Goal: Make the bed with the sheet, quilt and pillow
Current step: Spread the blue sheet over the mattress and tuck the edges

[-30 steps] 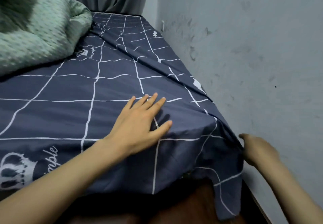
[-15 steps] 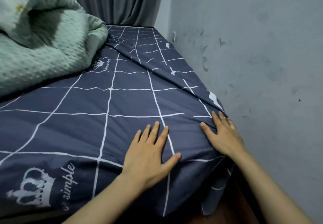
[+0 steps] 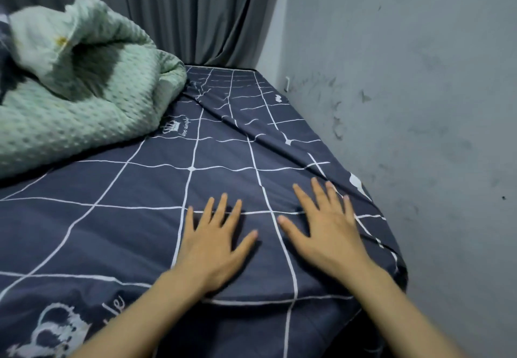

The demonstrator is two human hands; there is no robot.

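Observation:
A dark blue sheet (image 3: pixel 140 190) with white grid lines and crown prints covers the bed. My left hand (image 3: pixel 215 243) lies flat on it near the bed's right corner, fingers spread. Beside it, my right hand (image 3: pixel 327 229) also rests flat with fingers apart, close to the wall-side edge. Neither hand holds anything. A long crease runs diagonally across the sheet ahead of my right hand. A mint green dotted quilt (image 3: pixel 84 100) is bunched in a heap at the left. No pillow can be made out for certain.
A scuffed grey wall (image 3: pixel 419 120) runs tight along the bed's right side. Grey curtains (image 3: pixel 181 13) hang behind the far end of the bed. The sheet's corner (image 3: pixel 391 262) drapes over the near right edge.
My right hand came up from beside the sheet's hanging corner onto the bed top and slid toward the middle. My left hand stayed flat on the sheet. The view tilted up.

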